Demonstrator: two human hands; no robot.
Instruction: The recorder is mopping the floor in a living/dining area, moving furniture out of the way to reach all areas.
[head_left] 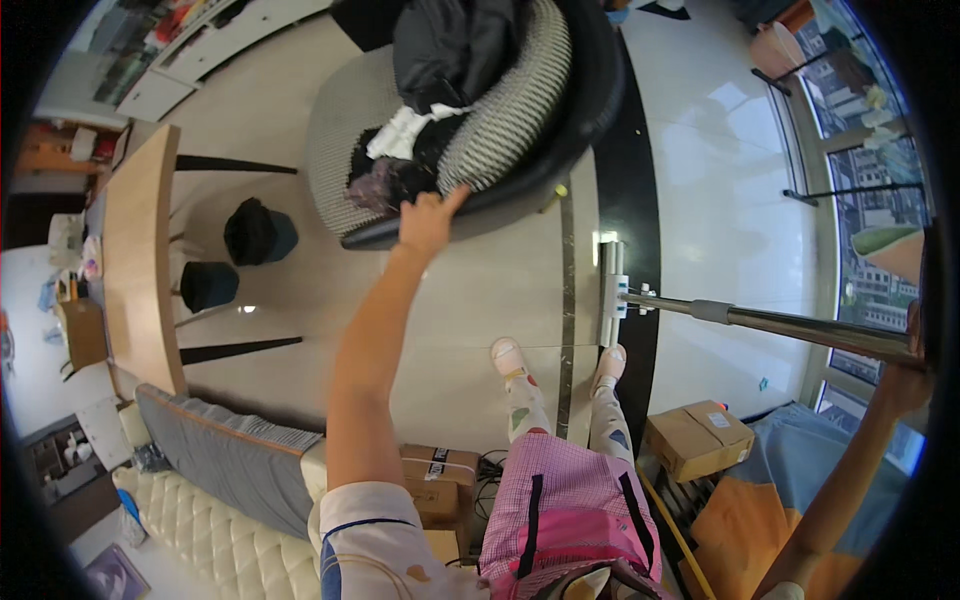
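Note:
My left hand (428,222) reaches forward to an armchair (335,140) with a black shell and grey-white woven upholstery. Its fingers are bent over the near rim beside the patterned cushion (520,95), and the thumb points to the right. Dark clothes (455,50), a white cloth (400,132) and a purplish-brown bundle (373,188) lie on the seat. At the far right my right hand (905,385) is wrapped round the metal pole of a mop (790,322). The mop's narrow head (614,295) rests on the floor just ahead of my feet.
A wooden table (140,270) and two dark bins (262,232) (208,286) stand left. Behind them is a cream tufted sofa (215,510). Cardboard boxes (698,440) (440,485) flank me. A black rack (790,140) stands by the windows, right.

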